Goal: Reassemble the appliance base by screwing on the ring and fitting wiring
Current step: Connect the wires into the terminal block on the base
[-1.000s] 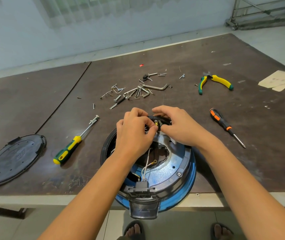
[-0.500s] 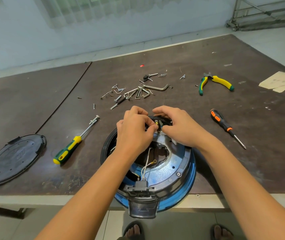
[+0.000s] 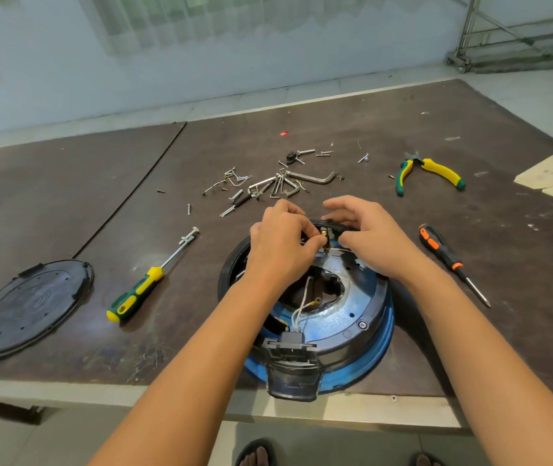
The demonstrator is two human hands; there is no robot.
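The appliance base [image 3: 345, 317] shows glossy blue metal inside a black plastic ring [image 3: 381, 297], standing on the worn, matt brown table [image 3: 66, 183].

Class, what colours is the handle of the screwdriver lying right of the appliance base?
The screwdriver handle is black with orange, head view.

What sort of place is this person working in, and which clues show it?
Probably a small repair workshop or home workbench: a green-yellow screwdriver and pliers lie on a worn dark table, loose screws are scattered, and an opened appliance base sits near its edge.
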